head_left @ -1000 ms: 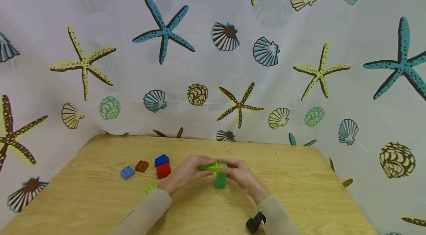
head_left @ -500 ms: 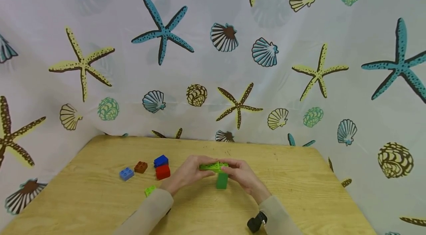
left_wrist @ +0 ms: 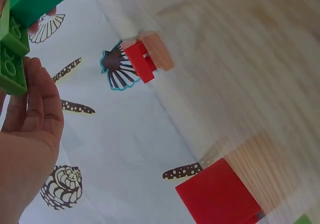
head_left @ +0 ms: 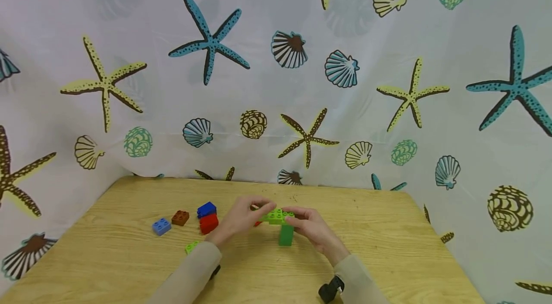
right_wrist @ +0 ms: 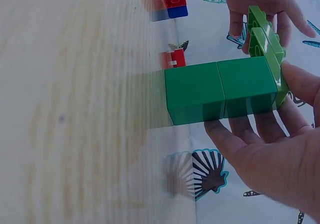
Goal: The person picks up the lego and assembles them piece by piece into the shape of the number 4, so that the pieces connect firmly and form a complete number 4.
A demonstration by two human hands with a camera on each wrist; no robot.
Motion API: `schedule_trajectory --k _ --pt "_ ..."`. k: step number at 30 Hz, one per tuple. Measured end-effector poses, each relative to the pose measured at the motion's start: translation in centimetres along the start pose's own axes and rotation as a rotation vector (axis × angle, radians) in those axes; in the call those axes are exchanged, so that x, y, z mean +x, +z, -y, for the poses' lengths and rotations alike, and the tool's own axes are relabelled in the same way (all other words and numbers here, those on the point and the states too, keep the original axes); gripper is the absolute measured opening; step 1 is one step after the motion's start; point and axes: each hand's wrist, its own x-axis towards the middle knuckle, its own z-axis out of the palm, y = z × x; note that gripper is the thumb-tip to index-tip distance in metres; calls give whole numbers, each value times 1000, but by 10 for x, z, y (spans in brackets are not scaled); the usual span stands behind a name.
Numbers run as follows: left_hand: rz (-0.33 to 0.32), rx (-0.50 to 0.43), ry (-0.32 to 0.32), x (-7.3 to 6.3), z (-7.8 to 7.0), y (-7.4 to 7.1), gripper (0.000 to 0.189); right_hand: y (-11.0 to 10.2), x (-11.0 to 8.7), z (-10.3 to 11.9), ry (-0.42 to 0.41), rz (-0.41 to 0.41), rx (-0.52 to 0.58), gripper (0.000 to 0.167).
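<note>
A tower of dark green toy bricks (right_wrist: 195, 91) stands upright on the table, topped by lime green bricks (head_left: 274, 217) that jut out leftward past its edge. My right hand (head_left: 319, 232) grips the tower's top, thumb at the lime bricks and fingers along the far side of the green ones. At the overhanging end is my left hand (head_left: 241, 215). Its fingers lie fairly straight behind the lime bricks (left_wrist: 12, 69), and the thumb stands clear of them. In the left wrist view these fingertips seem to touch the lowest lime brick.
Left of the hands lie a blue brick (head_left: 207, 209), a red brick (head_left: 209, 223), a brown brick (head_left: 180, 218) and a light blue brick (head_left: 161, 226). A lime brick (head_left: 191, 246) sits beside the left forearm. Behind the tower lies a small red piece (left_wrist: 140, 61). A shell-print curtain (head_left: 258, 79) backs the table.
My left hand has loosened from the lime bricks and shifted slightly up and left, its thumb lifting away. The small red piece now shows behind it. My right hand still holds the tower.
</note>
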Motion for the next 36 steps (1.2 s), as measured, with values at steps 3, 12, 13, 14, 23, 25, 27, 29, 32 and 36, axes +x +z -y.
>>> schedule_trajectory --k 3,12,13,14,23,25,27,29,32,36 --pt "-69 -42 -21 4 2 -5 41 0 1 1 0 -4 9 41" --pt "-72 -100 -85 14 25 -14 45 1 1 -1 23 -5 20 40" --pt "-59 -91 -98 15 28 -15 41 1 1 -1 23 -6 18 40" --pt "-40 -77 -112 16 31 -15 36 1 1 -1 23 -7 16 40" --pt "145 150 -176 20 43 -18 25 1 1 0 25 0 20 41" --pt "162 164 -186 19 44 -18 33 1 1 0 29 3 23 41" --pt "184 141 -217 19 45 -17 41 0 1 0 30 2 23 41" --pt "207 113 -246 19 47 -16 47 0 1 0 30 2 22 40" --pt "233 100 -268 20 48 -15 51 0 2 0 32 2 22 40" --pt "278 139 -222 22 50 -18 42 -1 1 1 30 4 20 40"
